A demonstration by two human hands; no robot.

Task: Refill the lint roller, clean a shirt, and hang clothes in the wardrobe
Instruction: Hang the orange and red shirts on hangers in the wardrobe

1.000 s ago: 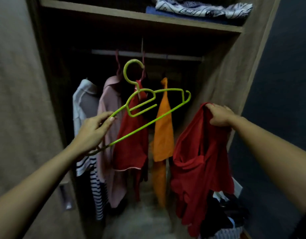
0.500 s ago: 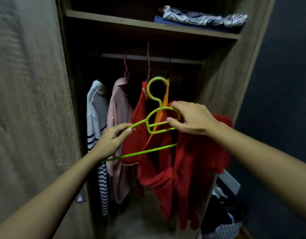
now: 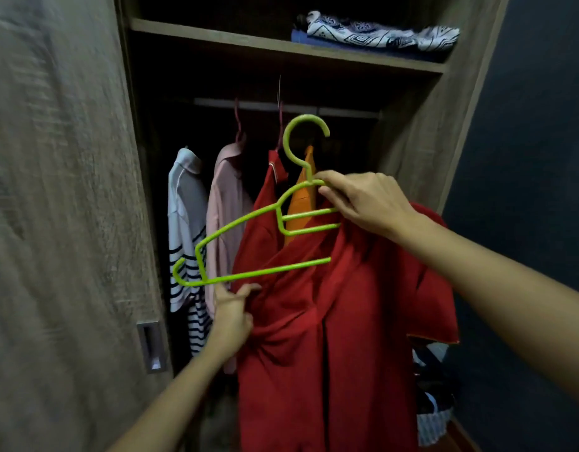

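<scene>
While the right hand grips the green hanger below its hook, the left hand pinches the red shirt near the hanger's left end. Both hang before the wardrobe.

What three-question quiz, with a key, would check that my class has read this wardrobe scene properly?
1. True or false: the hook of the green hanger is on the rail.
2. Fill in: the ___ hand grips the hanger just below its hook.
3. What does the left hand pinch? A. the red shirt B. the striped shirt C. the folded cloth on the shelf

Key: 1 false, the hook is held clear of the rail. 2 right hand. 3 A.
</scene>
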